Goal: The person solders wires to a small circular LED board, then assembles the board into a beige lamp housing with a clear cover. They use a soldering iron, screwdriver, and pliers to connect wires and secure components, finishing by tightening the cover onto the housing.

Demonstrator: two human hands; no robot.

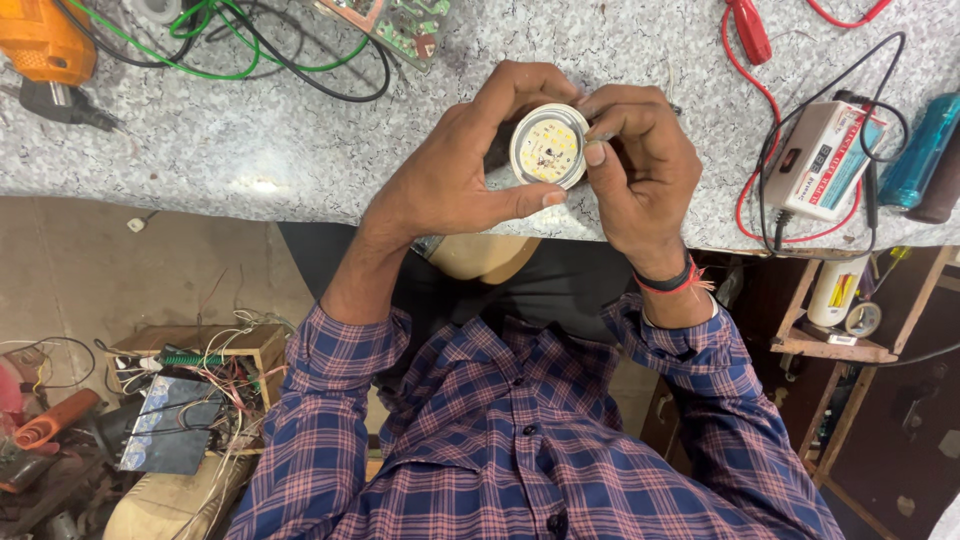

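Both my hands hold a round white lamp head (548,147) with a disc of small yellow light chips facing up at me. My left hand (462,165) wraps around its left side and underneath, thumb along the bottom rim. My right hand (640,160) grips the right rim, with thumb and forefinger pressing on the disc's edge. The lamp head hovers just above the near edge of a speckled grey worktop (300,130).
A white tester box (822,160) with red and black leads lies on the right, beside a teal cylinder (922,150). A red probe (748,28), a green circuit board (400,25), cables and an orange tool (45,40) lie along the far side. A wooden shelf (830,345) stands at lower right, a wire-filled crate (200,370) at lower left.
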